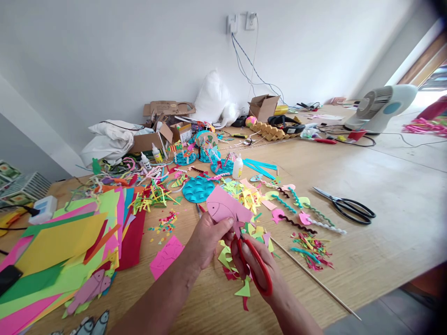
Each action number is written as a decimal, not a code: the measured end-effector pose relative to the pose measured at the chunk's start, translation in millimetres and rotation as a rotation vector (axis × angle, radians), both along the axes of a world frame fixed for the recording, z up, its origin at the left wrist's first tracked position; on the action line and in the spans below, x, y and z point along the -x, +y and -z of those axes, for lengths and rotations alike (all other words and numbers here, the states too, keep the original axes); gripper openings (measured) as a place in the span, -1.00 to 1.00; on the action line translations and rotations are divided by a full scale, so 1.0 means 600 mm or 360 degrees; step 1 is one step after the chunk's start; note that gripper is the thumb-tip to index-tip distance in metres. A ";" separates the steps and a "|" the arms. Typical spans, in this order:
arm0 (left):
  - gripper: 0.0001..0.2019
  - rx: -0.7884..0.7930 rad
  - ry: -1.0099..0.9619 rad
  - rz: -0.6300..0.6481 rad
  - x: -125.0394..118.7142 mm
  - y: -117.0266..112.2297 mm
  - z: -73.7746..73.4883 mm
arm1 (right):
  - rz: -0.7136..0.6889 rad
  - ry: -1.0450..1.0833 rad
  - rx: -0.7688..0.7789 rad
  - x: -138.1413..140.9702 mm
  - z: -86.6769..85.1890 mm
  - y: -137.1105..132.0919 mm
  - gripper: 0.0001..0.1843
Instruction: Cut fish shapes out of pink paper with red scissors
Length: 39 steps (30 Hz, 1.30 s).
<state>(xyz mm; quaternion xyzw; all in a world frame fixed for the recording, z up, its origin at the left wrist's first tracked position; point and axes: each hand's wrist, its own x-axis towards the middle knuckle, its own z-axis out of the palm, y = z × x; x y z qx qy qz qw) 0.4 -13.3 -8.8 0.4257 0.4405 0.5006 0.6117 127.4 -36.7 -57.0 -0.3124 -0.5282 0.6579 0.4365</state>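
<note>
My left hand (211,235) pinches a piece of pink paper (223,204) with a fish outline and an eye drawn on it. Red-handled scissors (256,265) sit in my right hand (265,260), fingers through the loops. Their blades meet the lower right part of the pink paper, by my left thumb. Beneath both hands lie green, yellow and red paper scraps (240,279). A brighter pink sheet with drawn lines (167,256) rests on the table left of my left hand.
Stacked coloured paper (63,237) covers the left side. Black-handled scissors (349,207) and a thin wooden stick (314,274) lie to the right, near twisted pipe cleaners (296,223). A glue bottle (238,167) stands behind a blue scalloped disc (198,189). A white fan (380,109) is at the far right.
</note>
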 end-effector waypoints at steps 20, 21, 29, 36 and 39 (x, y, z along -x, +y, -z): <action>-0.85 0.0058 0.0060 0.0030 -0.002 0.000 -0.004 | 0.0103 -0.0191 0.0146 -0.003 -0.010 -0.002 -0.49; -0.85 0.0057 0.0061 0.0037 -0.001 0.000 -0.003 | 0.0107 -0.0199 0.0152 -0.003 -0.011 -0.002 -0.49; -0.83 0.0065 0.0076 0.0075 0.004 0.004 0.000 | 0.0132 -0.0214 0.0166 -0.002 -0.013 -0.003 -0.48; -0.79 0.0028 0.0109 0.0039 0.011 0.005 -0.005 | 0.0164 -0.0282 0.0170 -0.002 -0.014 -0.002 -0.49; -0.80 -0.0020 0.0139 0.0003 0.012 0.007 -0.005 | 0.0131 -0.0311 0.0136 -0.003 -0.013 -0.002 -0.49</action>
